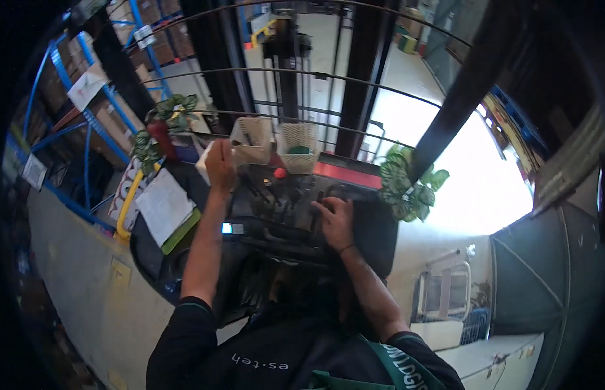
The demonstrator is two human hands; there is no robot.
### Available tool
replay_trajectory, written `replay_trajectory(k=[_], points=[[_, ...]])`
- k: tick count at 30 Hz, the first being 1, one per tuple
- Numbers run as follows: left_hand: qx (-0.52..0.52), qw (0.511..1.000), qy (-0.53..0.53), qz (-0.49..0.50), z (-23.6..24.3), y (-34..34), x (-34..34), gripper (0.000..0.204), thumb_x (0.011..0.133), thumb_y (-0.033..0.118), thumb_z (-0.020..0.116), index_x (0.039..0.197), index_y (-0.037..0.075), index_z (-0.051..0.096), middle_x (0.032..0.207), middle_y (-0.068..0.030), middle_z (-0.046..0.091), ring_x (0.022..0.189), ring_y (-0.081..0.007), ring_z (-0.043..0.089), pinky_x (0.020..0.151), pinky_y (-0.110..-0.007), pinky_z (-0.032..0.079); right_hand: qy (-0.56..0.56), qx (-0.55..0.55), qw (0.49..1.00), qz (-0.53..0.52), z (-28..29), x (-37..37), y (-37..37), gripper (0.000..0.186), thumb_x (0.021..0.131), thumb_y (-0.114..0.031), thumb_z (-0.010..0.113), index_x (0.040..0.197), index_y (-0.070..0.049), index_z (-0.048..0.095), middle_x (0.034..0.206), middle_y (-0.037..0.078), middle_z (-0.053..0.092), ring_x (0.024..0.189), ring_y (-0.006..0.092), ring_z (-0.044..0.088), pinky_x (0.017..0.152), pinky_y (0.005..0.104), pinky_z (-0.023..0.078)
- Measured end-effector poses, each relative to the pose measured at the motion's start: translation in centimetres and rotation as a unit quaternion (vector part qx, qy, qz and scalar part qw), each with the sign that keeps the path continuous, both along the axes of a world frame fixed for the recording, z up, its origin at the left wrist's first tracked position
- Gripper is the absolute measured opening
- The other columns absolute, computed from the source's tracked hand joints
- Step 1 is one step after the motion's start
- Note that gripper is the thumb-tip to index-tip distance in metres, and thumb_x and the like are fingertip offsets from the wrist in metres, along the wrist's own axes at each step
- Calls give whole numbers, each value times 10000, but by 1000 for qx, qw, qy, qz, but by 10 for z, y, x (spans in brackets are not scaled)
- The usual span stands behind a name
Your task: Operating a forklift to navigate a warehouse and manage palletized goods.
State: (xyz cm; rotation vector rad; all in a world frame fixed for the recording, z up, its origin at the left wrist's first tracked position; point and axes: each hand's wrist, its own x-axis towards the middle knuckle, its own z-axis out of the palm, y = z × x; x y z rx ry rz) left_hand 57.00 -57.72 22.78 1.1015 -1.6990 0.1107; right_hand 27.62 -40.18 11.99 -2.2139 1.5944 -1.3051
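My left hand (220, 168) is raised over the far left of a dark vehicle console, its fingers pressed together. A white, box-like thing (204, 166) lies right beside and partly behind it; what the fingers grip, if anything, is hidden. My right hand (336, 222) is over the right part of the console, fingers spread and thumb side reaching left toward dark control levers (313, 218). Whether it touches one I cannot tell. A small red knob (280, 173) stands farther off, between the hands. Near my left forearm glows a small display (233, 228).
Two cream mesh baskets (298, 146) stand along the far console edge, before wire guards and mast uprights (367, 71). Leafy plants flank the console, one at right (406, 182). Papers (165, 205) lie by a yellow rail (125, 218). Blue racking (88, 71) stands left; a white step frame (445, 289) right.
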Motion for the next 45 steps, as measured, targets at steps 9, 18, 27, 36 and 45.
replay_trajectory(k=[9, 18, 27, 36, 45], points=[[246, 857, -338, 302, -141, 160, 223, 476, 920, 289, 629, 1291, 21, 500, 1274, -191, 539, 1196, -386, 512, 982, -546, 417, 167, 97, 966, -170, 28, -12, -6, 880, 706, -628, 775, 1459, -271, 490, 1523, 167, 386, 1467, 398, 265, 1155, 705, 79], [508, 721, -106, 460, -84, 294, 247, 483, 941, 368, 586, 1221, -16, 497, 1243, -197, 515, 1247, -424, 480, 998, -565, 424, 198, 249, 933, -169, 45, -19, 21, 1085, 598, -712, 799, 1499, -239, 423, 1534, 182, 352, 1474, 393, 230, 1163, 713, 40], [432, 817, -155, 351, -88, 398, 119, 459, 852, 352, 674, 1078, -40, 597, 1155, -230, 548, 1094, -423, 482, 900, -554, 411, 189, 196, 953, -131, 22, -36, 16, 951, 662, -600, 823, 1453, -202, 476, 1467, 168, 409, 1429, 391, 295, 1168, 702, 58], [115, 983, -138, 36, -201, 274, 159, 321, 933, 283, 529, 1169, 66, 551, 1379, -205, 484, 1314, -405, 416, 1134, -595, 281, 212, 194, 953, -97, 31, -65, 30, 1027, 604, -629, 840, 1454, -187, 471, 1440, 176, 434, 1406, 387, 328, 1179, 681, 30], [422, 796, -196, 387, -74, 373, 145, 655, 830, 77, 526, 1452, -79, 394, 1552, -284, 333, 1486, -435, 232, 1218, -531, 183, 198, 244, 938, -147, 50, -89, 12, 1107, 586, -733, 799, 1458, -137, 467, 1378, 210, 471, 1381, 407, 352, 1201, 629, 85]])
